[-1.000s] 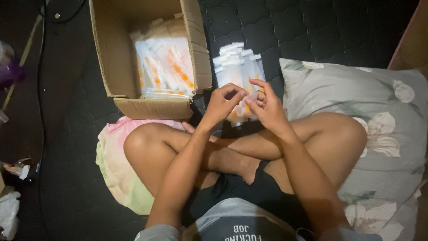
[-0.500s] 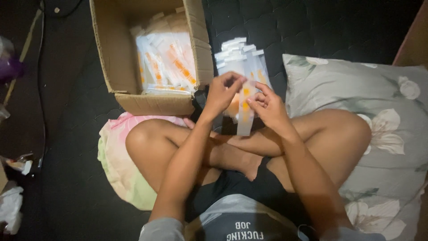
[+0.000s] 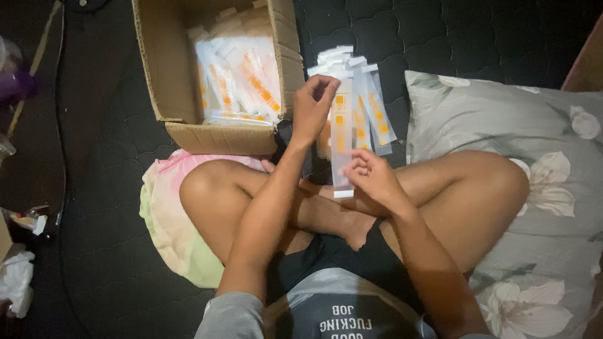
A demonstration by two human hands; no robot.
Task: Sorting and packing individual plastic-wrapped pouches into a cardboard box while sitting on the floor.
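I sit cross-legged on a dark quilted mattress. My left hand (image 3: pixel 316 105) pinches the top end of a long clear plastic packet (image 3: pixel 341 135) with orange print. My right hand (image 3: pixel 372 177) holds the same packet near its lower end, just above my crossed shins. The packet hangs upright between the two hands. Behind it, a pile of similar packets (image 3: pixel 372 107) lies fanned out on the mattress. An open cardboard box (image 3: pixel 164 69) at the upper left holds several more of these packets (image 3: pixel 242 78).
A grey floral pillow (image 3: pixel 527 125) lies at the right, partly under my knee. A pink and green cloth (image 3: pixel 166 220) sits under my other leg. A dark cable (image 3: pixel 61 125), a purple object (image 3: pixel 14 85) and crumpled white paper (image 3: pixel 17 285) are at the left.
My hands were close together over the packet pile. My left hand has risen with the packet's top end and my right hand has slid down to its lower end, drawing it out lengthwise.
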